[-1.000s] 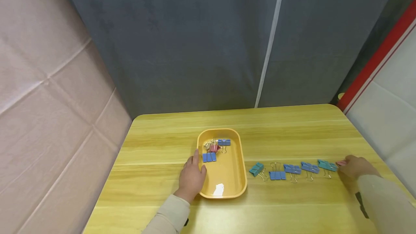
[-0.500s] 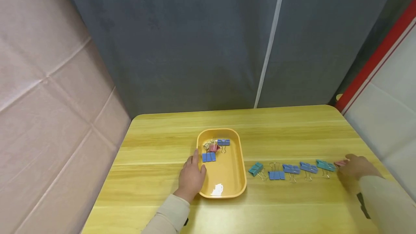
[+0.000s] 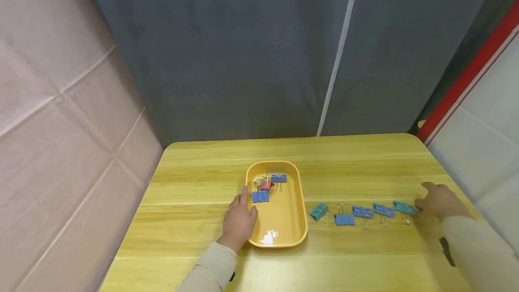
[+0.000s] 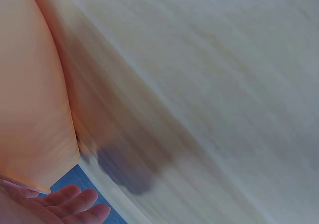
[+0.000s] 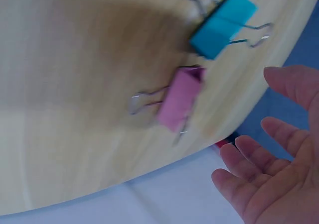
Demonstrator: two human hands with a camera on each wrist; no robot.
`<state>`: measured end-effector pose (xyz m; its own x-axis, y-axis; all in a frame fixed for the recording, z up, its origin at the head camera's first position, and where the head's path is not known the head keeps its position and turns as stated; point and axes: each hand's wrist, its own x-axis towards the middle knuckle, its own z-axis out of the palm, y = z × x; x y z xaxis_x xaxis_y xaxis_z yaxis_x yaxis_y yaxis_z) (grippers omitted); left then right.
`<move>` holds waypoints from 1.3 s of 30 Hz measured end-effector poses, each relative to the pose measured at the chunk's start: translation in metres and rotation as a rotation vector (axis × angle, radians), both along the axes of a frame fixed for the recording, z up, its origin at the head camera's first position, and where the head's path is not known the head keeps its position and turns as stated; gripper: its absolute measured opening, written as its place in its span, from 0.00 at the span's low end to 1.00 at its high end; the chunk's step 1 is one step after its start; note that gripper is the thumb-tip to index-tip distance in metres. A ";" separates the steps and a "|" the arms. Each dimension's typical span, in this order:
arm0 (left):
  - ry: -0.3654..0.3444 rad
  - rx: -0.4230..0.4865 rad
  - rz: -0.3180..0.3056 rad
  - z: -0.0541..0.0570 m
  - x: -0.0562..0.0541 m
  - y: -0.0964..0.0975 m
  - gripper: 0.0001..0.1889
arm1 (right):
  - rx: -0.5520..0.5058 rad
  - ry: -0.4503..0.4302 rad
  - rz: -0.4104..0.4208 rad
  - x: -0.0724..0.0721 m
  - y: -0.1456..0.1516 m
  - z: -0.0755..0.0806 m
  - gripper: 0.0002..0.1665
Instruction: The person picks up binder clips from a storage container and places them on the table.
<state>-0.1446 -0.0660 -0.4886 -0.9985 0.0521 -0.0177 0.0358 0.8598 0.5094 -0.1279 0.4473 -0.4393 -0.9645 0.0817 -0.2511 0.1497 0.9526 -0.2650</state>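
My left hand (image 3: 238,220) holds the left rim of a yellow tray (image 3: 305,220), thumb over the inner side and fingers along the outside. Inside the tray lie blue binder clips (image 3: 261,196) and a pink one (image 3: 266,185), partly overlapped by metal handles. At the far right, my right hand (image 5: 279,169) hovers with its fingers spread and nothing held. Below it a pink binder clip (image 5: 182,99) lies on the table beside a teal binder clip (image 5: 224,25); in the head view the hand hides this pink clip.
A row of blue binder clips (image 3: 362,212) runs left from the teal one, ending in another teal clip (image 3: 319,212) near the tray. The wooden table (image 3: 211,166) meets a dark panel (image 3: 235,80) behind, with pale walls at both sides.
My right hand has let go of the pink binder clip, lifted slightly and spread its fingers. The left hand and tray stay in place.
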 end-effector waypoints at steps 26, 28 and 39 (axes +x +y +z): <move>0.001 -0.019 -0.002 -0.005 -0.002 0.001 0.34 | -0.029 0.193 0.116 -0.024 -0.101 0.031 0.41; 0.001 -0.018 -0.003 -0.005 -0.002 0.001 0.34 | -0.026 0.215 0.131 -0.026 -0.109 0.031 0.40; -0.006 -0.003 0.001 -0.005 -0.002 0.000 0.33 | -0.045 0.288 0.221 -0.031 -0.155 0.040 0.38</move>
<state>-0.1470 -0.0662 -0.4936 -0.9984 0.0508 -0.0235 0.0319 0.8614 0.5069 -0.1587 0.2923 -0.3993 -0.9892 -0.1421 0.0352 -0.1460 0.9399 -0.3088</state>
